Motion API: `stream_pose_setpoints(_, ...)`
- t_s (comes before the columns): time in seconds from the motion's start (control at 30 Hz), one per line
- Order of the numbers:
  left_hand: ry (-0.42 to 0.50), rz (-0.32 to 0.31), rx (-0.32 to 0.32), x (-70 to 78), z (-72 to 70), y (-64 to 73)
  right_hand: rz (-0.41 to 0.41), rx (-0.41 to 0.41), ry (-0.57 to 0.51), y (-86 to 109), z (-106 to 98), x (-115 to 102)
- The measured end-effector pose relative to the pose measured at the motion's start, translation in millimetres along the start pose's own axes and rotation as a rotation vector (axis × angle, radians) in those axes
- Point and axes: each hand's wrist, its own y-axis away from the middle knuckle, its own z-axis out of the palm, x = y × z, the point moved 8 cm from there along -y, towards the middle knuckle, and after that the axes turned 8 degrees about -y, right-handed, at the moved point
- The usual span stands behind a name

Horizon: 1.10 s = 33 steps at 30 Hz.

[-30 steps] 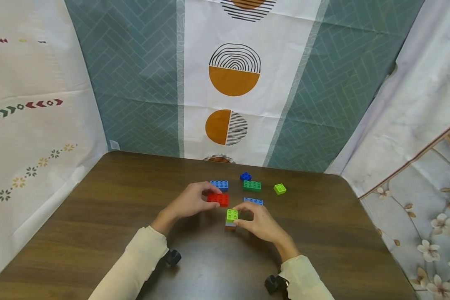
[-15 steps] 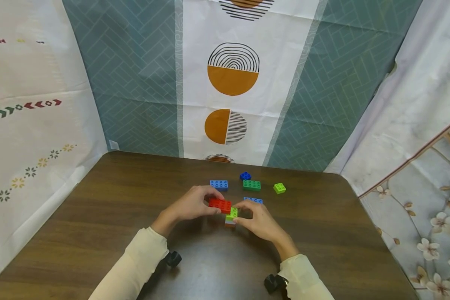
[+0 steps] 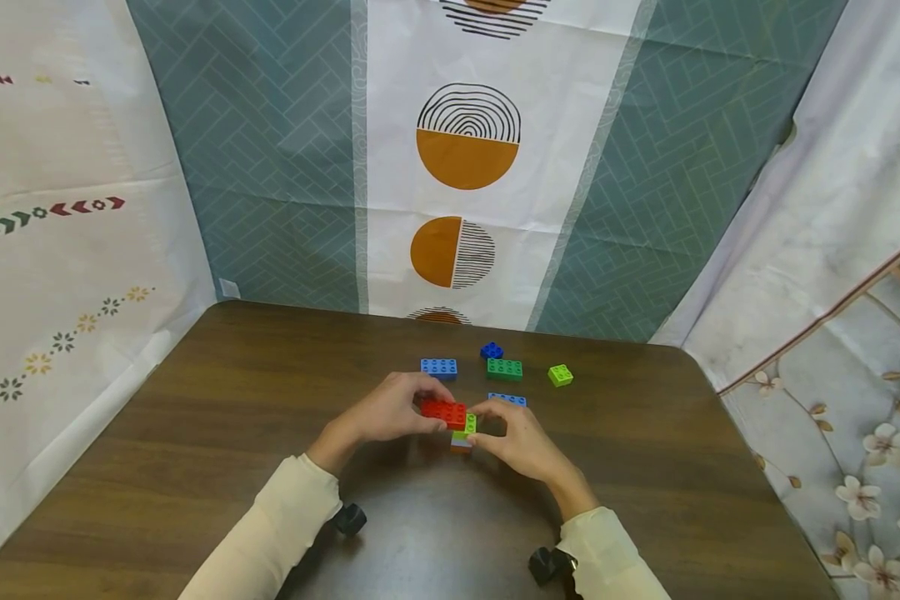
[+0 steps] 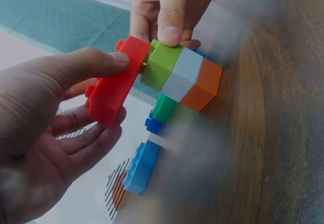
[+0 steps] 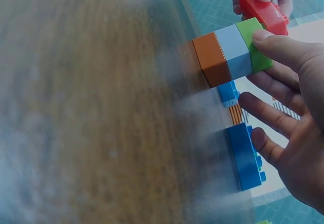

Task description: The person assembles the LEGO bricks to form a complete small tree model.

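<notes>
My left hand (image 3: 393,408) pinches a long red toy building brick (image 4: 117,87) between thumb and fingers. The brick lies level over the left part of a small stack. That stack has a lime green brick (image 4: 162,66) on top, a pale grey-blue brick (image 4: 183,74) in the middle and an orange brick (image 4: 203,84) on the table. In the left wrist view, lime studs show in a narrow gap under the red brick; whether the two touch I cannot tell. My right hand (image 3: 521,442) holds the lime brick between thumb and fingers, steadying the stack from the right.
Behind the hands lie a light blue brick (image 3: 438,368), a green brick (image 3: 505,369), a dark blue brick (image 3: 492,351) and a lime brick (image 3: 560,375). Another blue brick (image 3: 507,400) sits just behind my right hand. The wooden table (image 3: 232,375) meets hanging cloth at the back.
My left hand has carried the red brick right and toward me, from beside the stack to over the lime brick. My right hand has kept its place on the stack.
</notes>
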Motion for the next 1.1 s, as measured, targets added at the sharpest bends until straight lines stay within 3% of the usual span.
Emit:
stream_pose_setpoints(0.5, 0.012, -0.014, 0.036, -2.8, 4.1, -3.4, 0.013, 0.006, 0.01, -0.7, -1.2, 2.2)
stream_pose_setpoints(1.1, 0.024, -0.006, 0.031, -3.2, 6.6, -2.9, -0.008, -0.006, -0.004, -0.3, 0.3, 0.8)
